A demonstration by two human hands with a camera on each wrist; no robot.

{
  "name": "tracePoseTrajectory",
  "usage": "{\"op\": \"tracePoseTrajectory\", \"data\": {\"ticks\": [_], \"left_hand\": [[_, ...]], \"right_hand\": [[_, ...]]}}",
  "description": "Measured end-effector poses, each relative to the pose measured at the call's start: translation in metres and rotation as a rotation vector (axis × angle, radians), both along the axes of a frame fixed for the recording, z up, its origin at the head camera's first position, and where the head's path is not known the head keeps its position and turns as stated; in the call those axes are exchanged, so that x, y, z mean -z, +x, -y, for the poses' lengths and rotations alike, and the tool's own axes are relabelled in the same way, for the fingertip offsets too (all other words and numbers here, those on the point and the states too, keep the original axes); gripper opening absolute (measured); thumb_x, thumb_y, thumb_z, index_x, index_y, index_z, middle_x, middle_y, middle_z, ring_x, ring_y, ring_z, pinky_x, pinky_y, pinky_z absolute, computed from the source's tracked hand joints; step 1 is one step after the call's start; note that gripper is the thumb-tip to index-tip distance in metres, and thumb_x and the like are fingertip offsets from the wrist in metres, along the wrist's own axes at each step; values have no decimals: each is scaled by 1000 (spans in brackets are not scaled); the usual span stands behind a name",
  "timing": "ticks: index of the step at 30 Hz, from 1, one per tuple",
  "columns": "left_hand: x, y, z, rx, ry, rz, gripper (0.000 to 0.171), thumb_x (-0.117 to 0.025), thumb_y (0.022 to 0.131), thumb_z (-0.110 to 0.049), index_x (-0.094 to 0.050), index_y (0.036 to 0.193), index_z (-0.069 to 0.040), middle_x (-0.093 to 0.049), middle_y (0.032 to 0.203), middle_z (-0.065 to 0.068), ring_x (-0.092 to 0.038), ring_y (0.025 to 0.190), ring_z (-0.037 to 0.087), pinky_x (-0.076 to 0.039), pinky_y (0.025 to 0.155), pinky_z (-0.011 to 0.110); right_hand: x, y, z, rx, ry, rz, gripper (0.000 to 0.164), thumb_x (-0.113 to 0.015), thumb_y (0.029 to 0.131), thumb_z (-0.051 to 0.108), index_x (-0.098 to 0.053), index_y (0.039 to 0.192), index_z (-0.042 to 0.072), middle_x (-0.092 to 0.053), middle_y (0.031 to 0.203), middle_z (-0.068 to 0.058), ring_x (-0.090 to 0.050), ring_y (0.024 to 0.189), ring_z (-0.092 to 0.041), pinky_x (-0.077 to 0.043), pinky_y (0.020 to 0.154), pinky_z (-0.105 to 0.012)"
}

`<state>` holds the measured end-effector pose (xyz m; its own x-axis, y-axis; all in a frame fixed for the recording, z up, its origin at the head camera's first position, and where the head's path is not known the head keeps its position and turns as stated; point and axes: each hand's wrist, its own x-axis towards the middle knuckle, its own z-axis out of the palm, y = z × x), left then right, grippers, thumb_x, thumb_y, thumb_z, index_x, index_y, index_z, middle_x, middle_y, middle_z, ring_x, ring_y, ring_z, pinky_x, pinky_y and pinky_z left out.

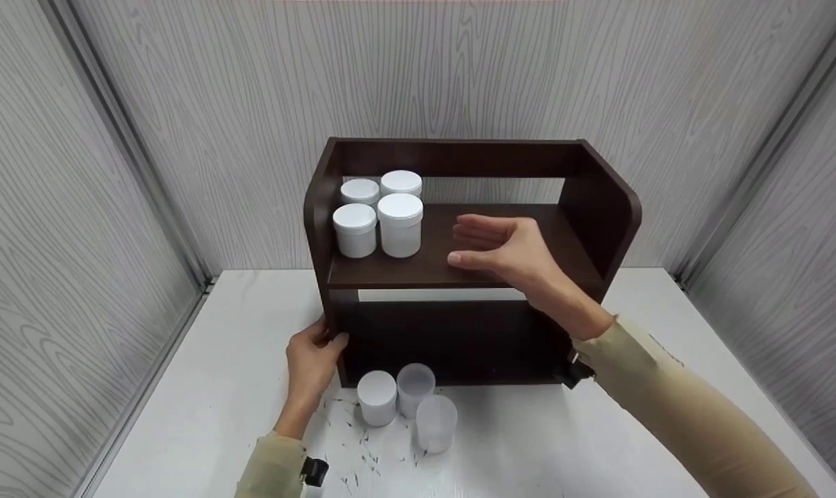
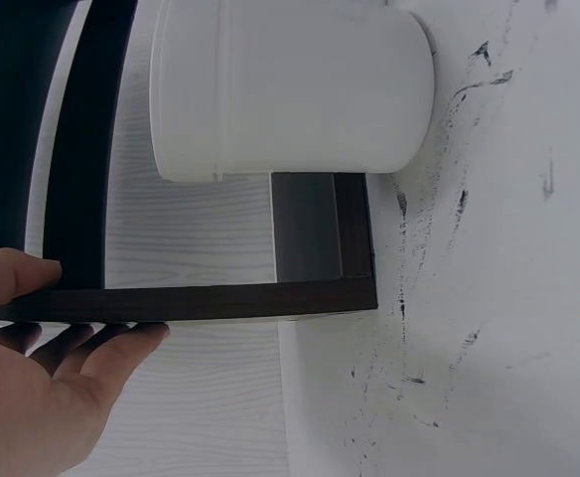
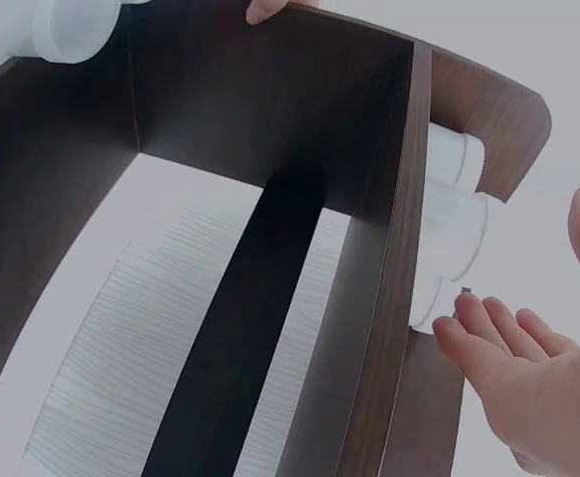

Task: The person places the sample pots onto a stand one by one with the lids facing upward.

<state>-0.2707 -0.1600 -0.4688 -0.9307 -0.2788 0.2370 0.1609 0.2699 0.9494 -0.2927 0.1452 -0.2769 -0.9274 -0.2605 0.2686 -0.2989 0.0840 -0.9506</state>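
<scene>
Apparent stocking: left hand [image 1: 310,363] gripped dark-brown wooden shelf [image 1: 445,346]; right hand [image 1: 516,250], empty, fingers parted, likely needed lower-centre white lidded jar [image 1: 377,400].

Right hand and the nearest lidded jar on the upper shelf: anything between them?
No object: between the right hand and the nearest lidded jar, the head view shows only bare upper shelf.

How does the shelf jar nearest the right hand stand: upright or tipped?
Upright: the jar has its lid on top, base on the shelf.
</scene>
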Motion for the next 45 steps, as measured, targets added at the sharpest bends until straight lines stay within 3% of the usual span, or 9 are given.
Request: {"op": "tracePoseTrajectory", "data": {"ticks": [7,14,18,29,41,45], "left_hand": [[2,0,1,-3,4,0,50,-71,95,-5,-60,141,7,-69,129,28,-69,115,37,-55,82,20],[1,0,1,30,-5,-13,51,-70,97,-5,-56,143,11,-67,130,28,-68,116,37,-54,84,21],[1,-1,1,24,-2,-14,49,-71,96,-4,-59,141,11,-68,129,28,-69,115,37,-54,83,19],[0,0,-1,-7,-6,1,48,-72,94,-4,-62,139,9,-69,126,29,-70,111,37,-55,80,19],[-1,2,-2,8,-16,-11,51,-72,96,-5,-57,142,10,-68,128,29,-70,113,37,-58,84,26],[-2,2,-2,16,-15,-13,51,-71,97,-5,-57,142,11,-68,129,29,-70,114,37,-59,86,27]], "right_hand": [[17,25,-16,-34,-17,-52,66,-90,79,-3,-63,139,-7,-65,138,-26,-63,128,-39,-57,98,-37],[43,54,-34,-49,-70,-107,62,-88,77,-10,-66,136,-7,-67,134,-25,-64,128,-31,-51,105,-39],[61,64,-42,-42,-33,-109,60,-90,77,-6,-69,133,-6,-71,130,-20,-65,127,-29,-51,105,-38],[121,70,-57,-58,78,-31,50,-92,79,2,-72,124,-8,-74,121,-22,-71,117,-32,-55,99,-37],[173,76,-54,-76,166,13,51,-93,80,8,-72,124,-9,-75,120,-16,-70,117,-35,-56,98,-33],[185,76,-49,-74,181,26,50,-94,79,9,-74,122,-5,-76,118,-14,-71,117,-34,-55,100,-36]]}}
